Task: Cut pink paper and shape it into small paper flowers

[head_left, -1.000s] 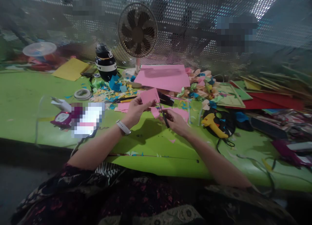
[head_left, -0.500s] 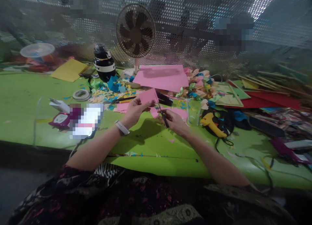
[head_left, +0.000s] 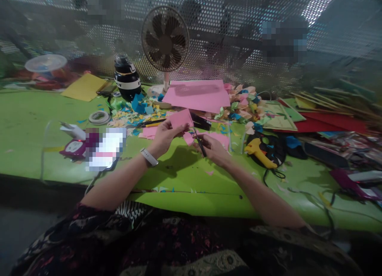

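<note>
My left hand (head_left: 163, 137) pinches a small pink paper piece (head_left: 180, 118) and holds it up over the green table (head_left: 185, 176). My right hand (head_left: 213, 148) is closed round dark scissors (head_left: 199, 141), whose blades meet the paper's lower right edge. A narrow pink strip (head_left: 188, 138) hangs below the cut. A white watch band is on my left wrist. More pink offcuts (head_left: 151, 131) lie just behind my left hand.
A desk fan (head_left: 165, 39) stands at the back behind a large pink sheet (head_left: 199, 94). A yellow glue gun (head_left: 259, 151) lies to the right, a tape roll (head_left: 99, 117) and a black-and-white container (head_left: 127, 79) to the left. Paper scraps, folded paper flowers (head_left: 244, 100) and coloured sheets crowd the far side.
Almost nothing has moved. Both hands keep their grip on the paper and the scissors in the same spot; the view has shifted slightly.
</note>
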